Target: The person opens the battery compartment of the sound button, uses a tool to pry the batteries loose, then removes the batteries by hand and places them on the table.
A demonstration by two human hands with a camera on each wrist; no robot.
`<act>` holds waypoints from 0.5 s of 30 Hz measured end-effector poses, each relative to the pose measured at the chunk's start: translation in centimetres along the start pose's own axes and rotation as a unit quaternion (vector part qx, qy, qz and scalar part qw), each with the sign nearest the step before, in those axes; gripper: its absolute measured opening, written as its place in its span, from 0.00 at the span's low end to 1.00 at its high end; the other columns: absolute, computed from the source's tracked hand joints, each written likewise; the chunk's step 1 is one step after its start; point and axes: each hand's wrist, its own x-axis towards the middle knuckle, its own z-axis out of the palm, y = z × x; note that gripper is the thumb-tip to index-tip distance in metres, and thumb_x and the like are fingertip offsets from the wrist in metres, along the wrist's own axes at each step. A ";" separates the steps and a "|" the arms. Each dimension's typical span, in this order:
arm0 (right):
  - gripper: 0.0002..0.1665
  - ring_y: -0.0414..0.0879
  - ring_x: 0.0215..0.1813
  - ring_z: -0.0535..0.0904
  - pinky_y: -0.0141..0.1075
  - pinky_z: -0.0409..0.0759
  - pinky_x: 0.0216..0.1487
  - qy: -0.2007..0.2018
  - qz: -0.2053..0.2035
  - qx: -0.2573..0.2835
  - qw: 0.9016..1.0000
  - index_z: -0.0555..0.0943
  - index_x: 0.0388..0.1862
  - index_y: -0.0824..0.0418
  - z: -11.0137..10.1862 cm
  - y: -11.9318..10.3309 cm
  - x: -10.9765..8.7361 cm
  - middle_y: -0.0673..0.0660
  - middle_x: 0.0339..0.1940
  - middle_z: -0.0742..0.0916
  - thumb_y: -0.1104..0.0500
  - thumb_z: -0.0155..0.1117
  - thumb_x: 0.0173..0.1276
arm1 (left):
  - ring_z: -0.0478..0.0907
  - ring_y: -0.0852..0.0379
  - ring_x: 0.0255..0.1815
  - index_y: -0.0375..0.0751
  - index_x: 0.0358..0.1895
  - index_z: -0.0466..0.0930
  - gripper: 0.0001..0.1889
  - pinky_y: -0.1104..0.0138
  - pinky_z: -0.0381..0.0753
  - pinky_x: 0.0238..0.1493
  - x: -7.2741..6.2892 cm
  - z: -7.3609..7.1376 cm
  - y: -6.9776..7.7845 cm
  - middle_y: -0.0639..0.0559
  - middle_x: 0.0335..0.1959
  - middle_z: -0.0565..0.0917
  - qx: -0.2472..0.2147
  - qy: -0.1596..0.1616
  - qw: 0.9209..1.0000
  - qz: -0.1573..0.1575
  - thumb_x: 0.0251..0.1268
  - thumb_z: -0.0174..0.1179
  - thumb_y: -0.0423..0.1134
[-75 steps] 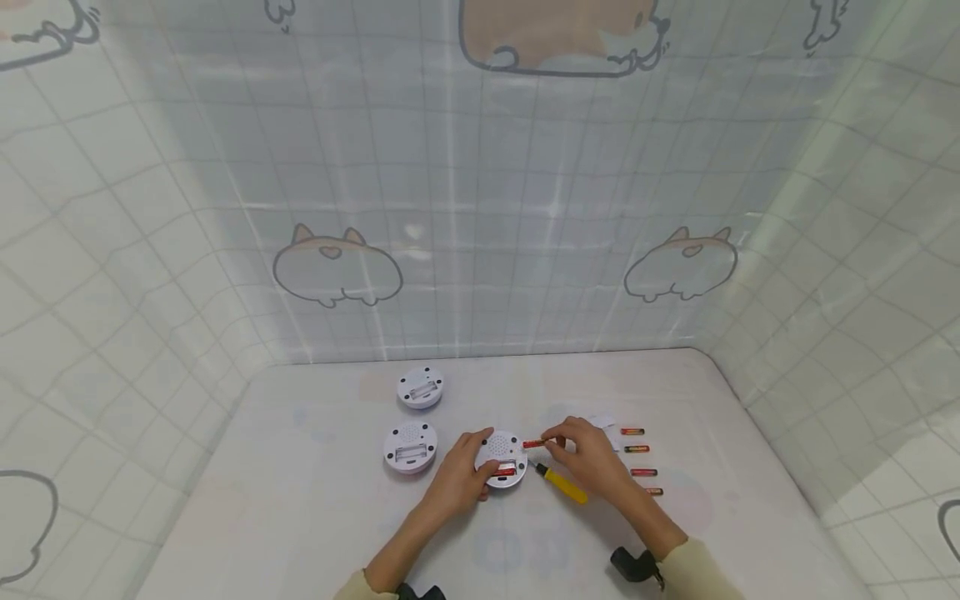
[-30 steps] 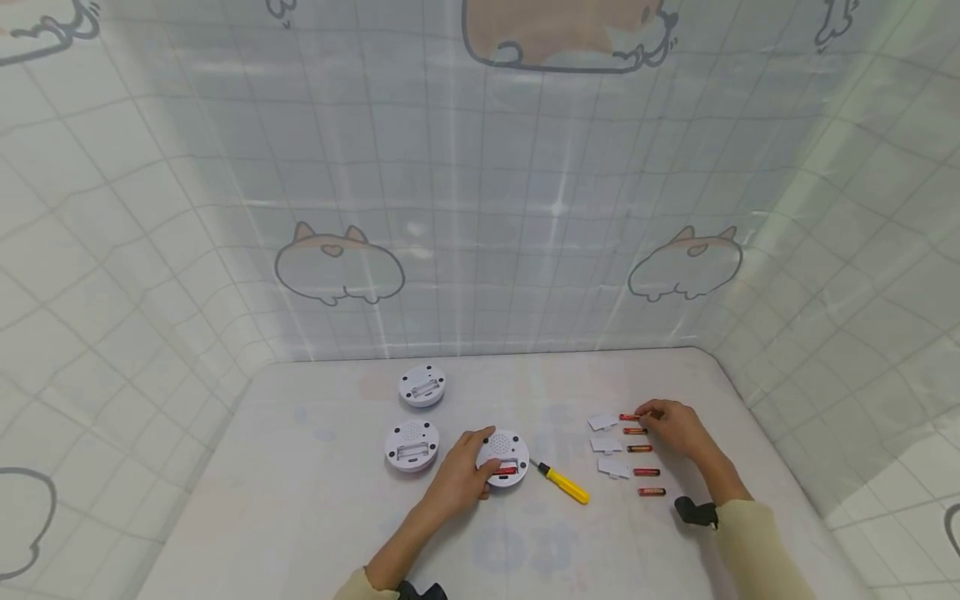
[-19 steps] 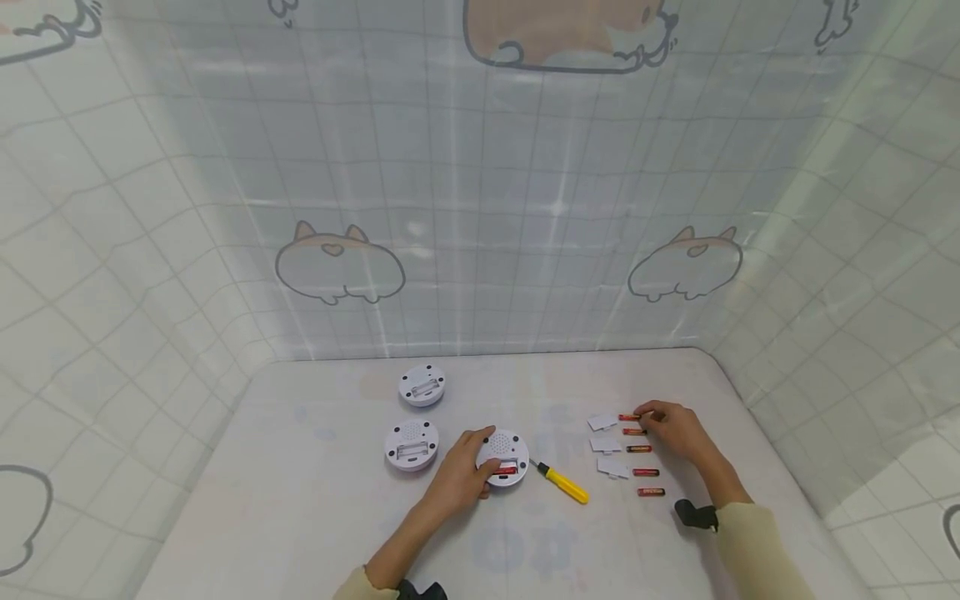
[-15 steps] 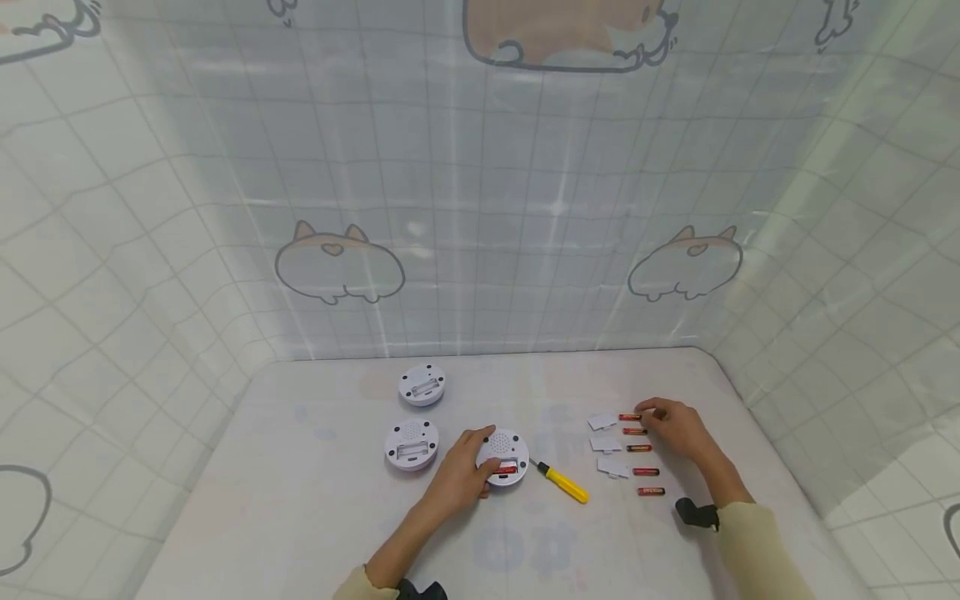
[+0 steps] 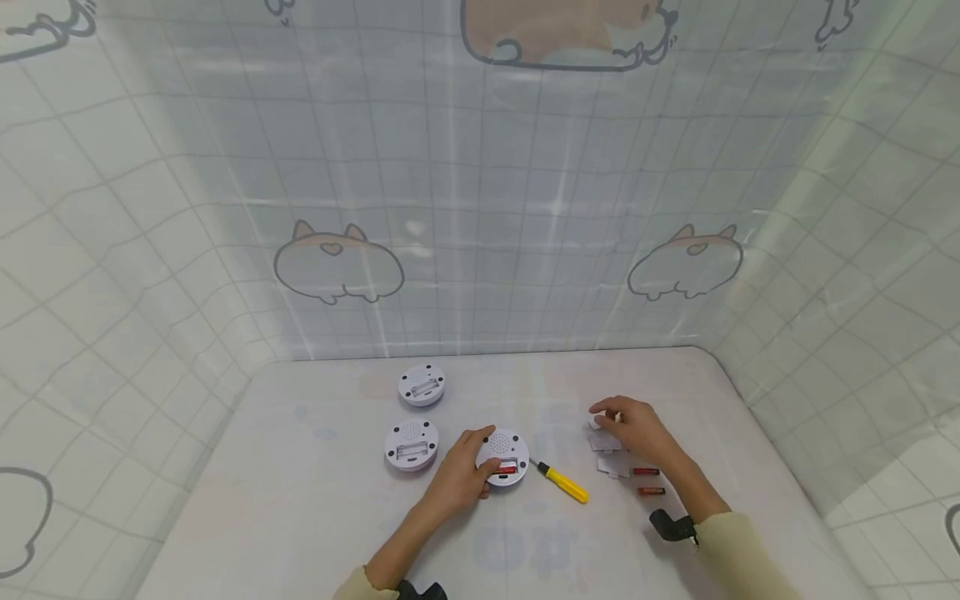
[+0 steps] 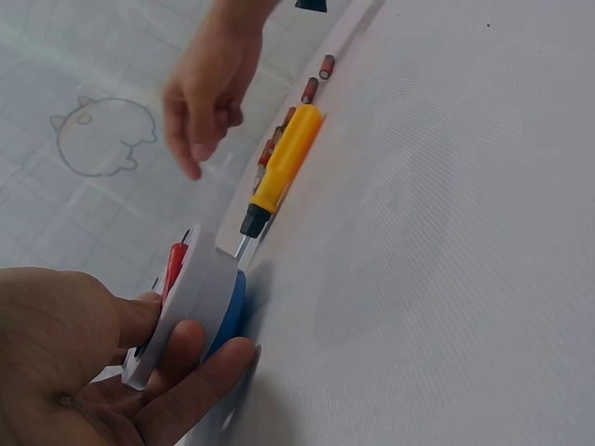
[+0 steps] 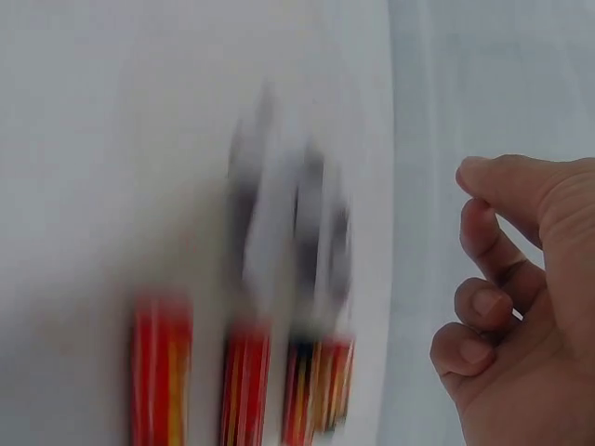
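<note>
My left hand [image 5: 456, 479] grips a round white device [image 5: 513, 446] with a speaker grille, thumb on its upper face and fingers beneath. One red battery [image 5: 507, 471] lies in its uncovered compartment. The left wrist view shows the device's blue underside [image 6: 229, 316]. Over the white battery covers [image 5: 613, 467] hovers my right hand [image 5: 633, 427], fingers bent. Between its thumb and index finger nothing shows in the right wrist view. Red batteries [image 5: 651, 492] lie in a row beside the covers, some hidden beneath that hand in the head view.
A yellow-handled screwdriver [image 5: 566, 485] lies just right of the held device. To the left stand two more white devices, one nearer [image 5: 411, 446] and one farther back [image 5: 422, 386], both with bare compartments. Patterned sheeting [image 5: 495, 250] walls the table's back and sides.
My right hand carried a battery from the device to the row on the right and let it go there. It has since shifted left over the covers. My left hand stays put.
</note>
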 end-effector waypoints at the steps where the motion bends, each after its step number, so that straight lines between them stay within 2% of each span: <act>1: 0.12 0.44 0.35 0.73 0.33 0.74 0.31 -0.006 -0.014 -0.003 1.000 0.87 0.51 0.56 0.4 -0.8 -0.1 0.47 0.35 0.82 0.58 0.67 0.71 | 0.78 0.62 0.25 0.43 0.75 0.64 0.30 0.71 0.80 0.23 0.0 0.0 0.0 0.40 0.66 0.71 -0.001 0.000 1.000 -0.001 0.73 0.61 0.38; 6: 0.11 0.40 0.36 0.73 0.32 0.74 0.36 -0.064 -0.073 -0.008 0.995 0.88 0.50 0.48 3.4 -4.5 -0.9 0.39 0.31 0.79 0.52 0.68 0.71 | 0.78 0.63 0.24 0.43 0.75 0.65 0.30 0.71 0.80 0.23 -0.1 0.0 -0.1 0.41 0.66 0.71 -0.002 0.002 1.000 0.002 0.73 0.61 0.38; 10: 0.10 0.39 0.36 0.73 0.33 0.72 0.39 -0.107 -0.127 -0.014 0.986 0.88 0.49 0.44 5.6 -6.5 -1.4 0.37 0.29 0.78 0.50 0.68 0.70 | 0.78 0.64 0.23 0.43 0.75 0.65 0.30 0.71 0.80 0.24 -0.1 0.0 -0.2 0.42 0.64 0.72 0.006 0.007 1.000 0.014 0.73 0.61 0.38; 12: 0.10 0.37 0.36 0.73 0.31 0.71 0.38 -0.117 -0.149 -0.013 0.982 0.87 0.49 0.44 6.6 -7.2 -1.5 0.37 0.29 0.77 0.49 0.68 0.71 | 0.78 0.65 0.22 0.42 0.74 0.66 0.29 0.71 0.80 0.26 -0.1 0.0 -0.2 0.43 0.63 0.73 0.017 0.012 0.999 0.025 0.73 0.61 0.39; 15: 0.11 0.35 0.33 0.71 0.30 0.70 0.36 -0.111 -0.179 -0.017 0.977 0.87 0.49 0.46 7.6 -7.8 -1.7 0.36 0.29 0.77 0.49 0.68 0.70 | 0.76 0.67 0.21 0.41 0.74 0.66 0.29 0.71 0.79 0.29 -0.1 -0.1 -0.2 0.43 0.62 0.74 0.035 0.017 0.998 0.040 0.73 0.61 0.39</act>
